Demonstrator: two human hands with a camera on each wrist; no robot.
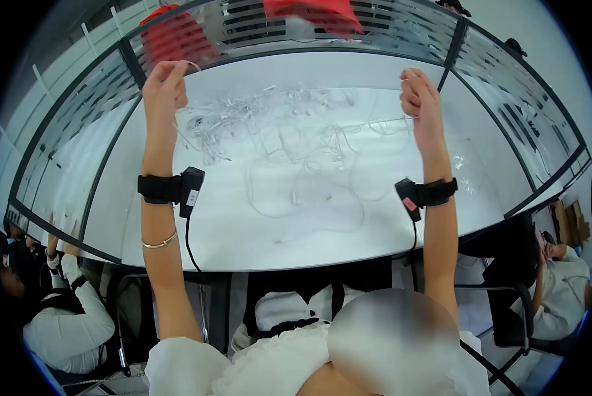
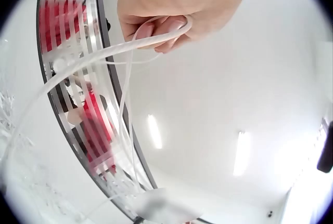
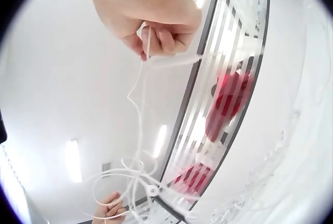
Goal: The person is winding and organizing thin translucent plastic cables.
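Observation:
Both hands are raised over the far part of the white table, wide apart. The left hand (image 1: 165, 89) has its fingers curled round a white cable (image 2: 88, 60), which loops out of the fist and hangs down in the left wrist view. The right hand (image 1: 420, 99) pinches a thin white cable (image 3: 139, 115) between thumb and fingers. Below it in the right wrist view, the cable gathers into a loose tangle of loops (image 3: 135, 174), with a small round white piece (image 3: 152, 190) among them. Where the strands run between the hands is hard to tell in the head view.
A heap of clear and white cable pieces (image 1: 223, 119) lies at the table's back left. Loose cable loops spread over the middle of the table (image 1: 230, 244). A dark-framed striped glass partition (image 1: 243, 56) borders the far side. People sit at left and right.

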